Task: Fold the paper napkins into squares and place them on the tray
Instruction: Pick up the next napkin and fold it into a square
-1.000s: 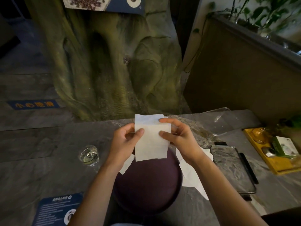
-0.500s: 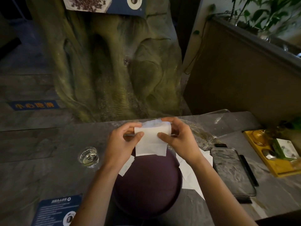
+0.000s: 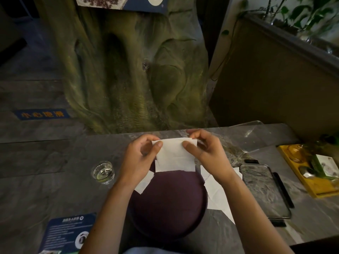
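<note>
The grey stone table [image 3: 55, 189] fills the lower half of the view, and the round dark purple tray [image 3: 168, 204] sits on it near the front edge, in the middle. Past the far edge of the table, beyond the tray, rises a carved green trunk [image 3: 128, 70]. To the right of the tray, well apart from it, a yellow tray [image 3: 311, 187] with small items lies at the table's right end. Between that and the purple tray lies a phone [image 3: 264, 189], face up. Loose white napkins [image 3: 218, 195] lie on the table touching the purple tray's right rim, and another white sheet [image 3: 145, 182] pokes out at its left rim. To the left of the tray stands a small glass [image 3: 103, 172] of clear liquid.

Above the far part of the tray, the 2 hands hold 1 folded white napkin [image 3: 174, 158] in the air. The left hand [image 3: 139, 162] pinches its upper left corner between thumb and fingers; the right hand [image 3: 207, 154] pinches the upper right corner likewise. The napkin hangs down from that top fold, its lower edge just over the tray's far rim.
</note>
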